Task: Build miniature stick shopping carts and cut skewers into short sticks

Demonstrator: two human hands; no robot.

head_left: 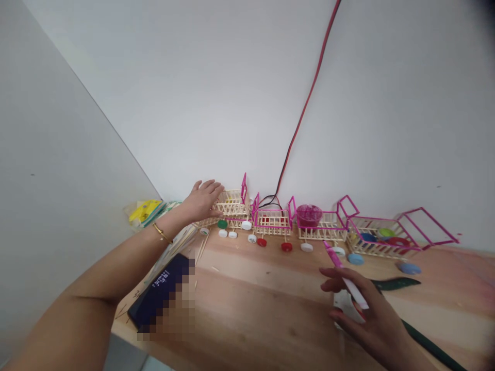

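My left hand (pixel 204 200) is at the left end of a small stick-built cart (pixel 234 202), its fingers spread over the cart's edge and its thumb low at the side. This cart has a pink upright frame and stands at the left of a row of similar carts. In my right hand (pixel 363 304), at the right front, is a slim white pen-like tool (pixel 355 292) with a pink end pointing up and left. Below that hand is a white round object (pixel 345 305), partly hidden by the fingers.
More carts on bottle-cap wheels (pixel 286 247) line the wall, one holding a pink bowl (pixel 309 215), another coloured caps. A phone (pixel 162 288) lies at the left, near loose sticks (pixel 201 246) and yellow packets (pixel 144 210). Dark green strips (pixel 398 283) lie right. A red-black cable (pixel 309 95) hangs down.
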